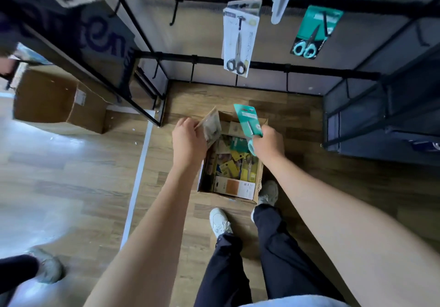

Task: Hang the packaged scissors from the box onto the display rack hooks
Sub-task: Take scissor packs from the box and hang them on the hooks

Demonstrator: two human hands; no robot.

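The teal scissors pack [247, 121] is up out of the box, gripped at its low end by the right hand [267, 141]. Its long side points up and away, toward the display rack [262, 65]. The left hand [189, 140] pinches a brown pack [212, 126], which also stands up over the box; it is a bit blurry, so I think it holds scissors but cannot be sure. Both hands are just above the cardboard box [258, 185] on the floor, where many more packs lie in a heap.

The rack is straight ahead and higher than the hands. A grey scissors pack [238, 42] and another teal pack [314, 33] hang there already. The right hand is nearer the hanging teal pack, so that pack likely goes up first.
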